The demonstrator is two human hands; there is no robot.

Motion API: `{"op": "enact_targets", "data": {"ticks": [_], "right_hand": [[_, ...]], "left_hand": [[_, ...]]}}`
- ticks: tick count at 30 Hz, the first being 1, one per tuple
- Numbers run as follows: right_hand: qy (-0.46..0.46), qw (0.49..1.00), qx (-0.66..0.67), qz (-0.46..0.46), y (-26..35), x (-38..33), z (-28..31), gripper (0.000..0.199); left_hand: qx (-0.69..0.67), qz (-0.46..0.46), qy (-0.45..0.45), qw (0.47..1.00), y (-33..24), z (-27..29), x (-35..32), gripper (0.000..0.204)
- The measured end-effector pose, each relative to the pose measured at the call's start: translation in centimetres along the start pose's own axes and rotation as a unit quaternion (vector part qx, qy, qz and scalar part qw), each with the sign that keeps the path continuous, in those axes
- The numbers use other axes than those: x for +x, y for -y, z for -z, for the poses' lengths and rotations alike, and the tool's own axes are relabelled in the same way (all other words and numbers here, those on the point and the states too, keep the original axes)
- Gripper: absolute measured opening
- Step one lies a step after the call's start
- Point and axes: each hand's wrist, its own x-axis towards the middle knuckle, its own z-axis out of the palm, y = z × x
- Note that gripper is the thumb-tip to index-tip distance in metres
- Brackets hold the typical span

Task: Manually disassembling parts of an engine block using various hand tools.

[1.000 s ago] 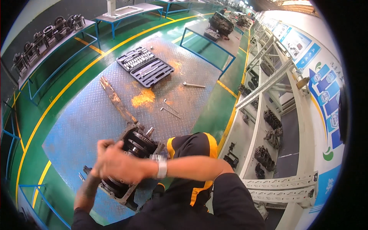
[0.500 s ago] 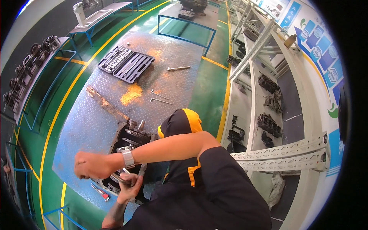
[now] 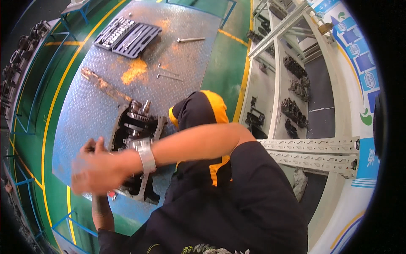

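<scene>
My right arm, with a silver watch (image 3: 146, 154) at the wrist, reaches leftward across the engine block (image 3: 114, 131). My right hand (image 3: 99, 171) is smeared by motion at the block's left edge. Behind it rises my left forearm; of my left hand (image 3: 94, 146) only some fingers seem to show above the right one. Whether either hand holds anything is hidden. The block lies with its open side up, a crankshaft (image 3: 134, 129) and gears (image 3: 137, 115) exposed. A bit of a red-handled tool (image 3: 112, 194) peeks out below my hands.
The block rests on a patterned steel plate (image 3: 72, 139). Beyond it lie a wooden beam (image 3: 103, 84), orange-yellow powder (image 3: 134, 71), bent metal rods (image 3: 170, 76), a metal bar tool (image 3: 190, 40) and an open socket set (image 3: 127, 38). Black-and-yellow cloth (image 3: 196, 110) bulges on the right, before shelves of engine parts (image 3: 294, 112).
My left hand, which gripped a metal tool handle over the block, has moved left and forward behind my right hand. That handle is out of sight. The view has tilted downward.
</scene>
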Motion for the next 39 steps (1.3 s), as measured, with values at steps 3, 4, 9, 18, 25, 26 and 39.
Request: {"op": "enact_targets", "data": {"ticks": [3, 4, 9, 18, 25, 26, 39], "right_hand": [[-0.007, 0.955, 0.261, -0.140, -2.0, 0.1, 0.1, 0.015], [-0.056, 0.964, 0.244, -0.091, -2.7, 0.2, -0.1, 0.016], [-0.078, 0.967, 0.230, -0.075, -3.3, 1.4, -2.8, 0.019], [-0.036, 0.977, 0.212, 0.002, 1.6, 1.7, -2.0, 0.023], [0.118, 0.880, 0.384, -0.255, 3.9, 0.1, 0.7, 0.039], [0.081, 0.907, 0.344, -0.228, 3.4, 0.0, 1.2, 0.039], [-0.078, 0.976, 0.193, -0.057, -2.0, 2.0, -1.0, 0.019]], "left_hand": [[0.232, -0.170, -0.135, 0.948, -0.2, 2.8, -2.5, 0.020], [0.151, -0.062, -0.144, 0.976, -0.4, 2.6, -4.0, 0.014], [-0.134, 0.004, -0.168, 0.977, -2.0, -3.5, -12.4, 0.022], [0.131, 0.080, -0.045, 0.987, -2.5, -12.2, -5.5, 0.024], [-0.034, 0.005, -0.130, 0.991, -2.9, -7.4, 1.9, 0.047], [-0.051, 0.030, -0.140, 0.988, -2.5, -6.2, 1.9, 0.046], [-0.084, -0.112, -0.238, 0.961, -4.8, -10.7, -12.1, 0.019]]}}
